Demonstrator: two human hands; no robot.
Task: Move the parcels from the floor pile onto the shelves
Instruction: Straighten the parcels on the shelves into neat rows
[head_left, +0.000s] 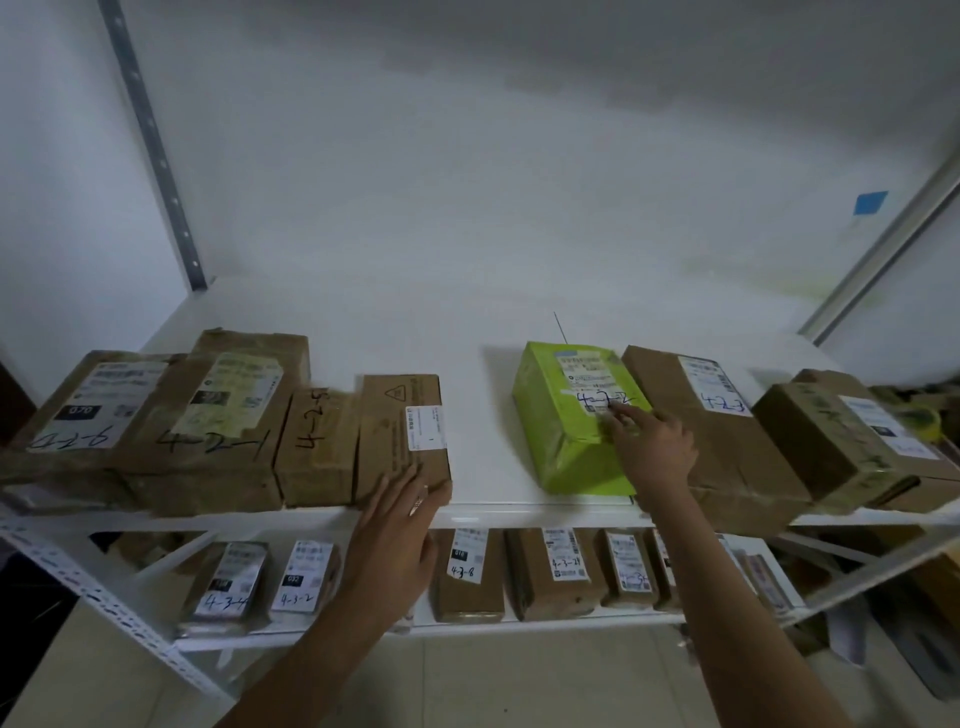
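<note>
Two bare forearms are reaching in over the tiled floor (493, 686). The white upper shelf (483, 415) is standing against a white wall (467, 182). The lower shelf (519, 621) is carrying a row of labelled parcels. The left hand (400, 525) is pressing straight fingers on the near right corner of a brown carton (400, 431), grasping nothing. The right hand (652, 447) is touching a forefinger to the label of the green parcel (566, 436), which is lying right of centre on the upper shelf, unclasped.

The right hand's (655, 447) fingertip (615, 413) sits on handwritten "4-2-2" on the green parcel (558, 447); just right of it, "4-2-3" on the brown box (675, 395). Left of the left hand's (400, 525) fingers (415, 491), "4-2-5" on the small box (317, 452), then "4-2-1" on the big box (208, 462). Below them, "4-3-2" on a white label (301, 579).
</note>
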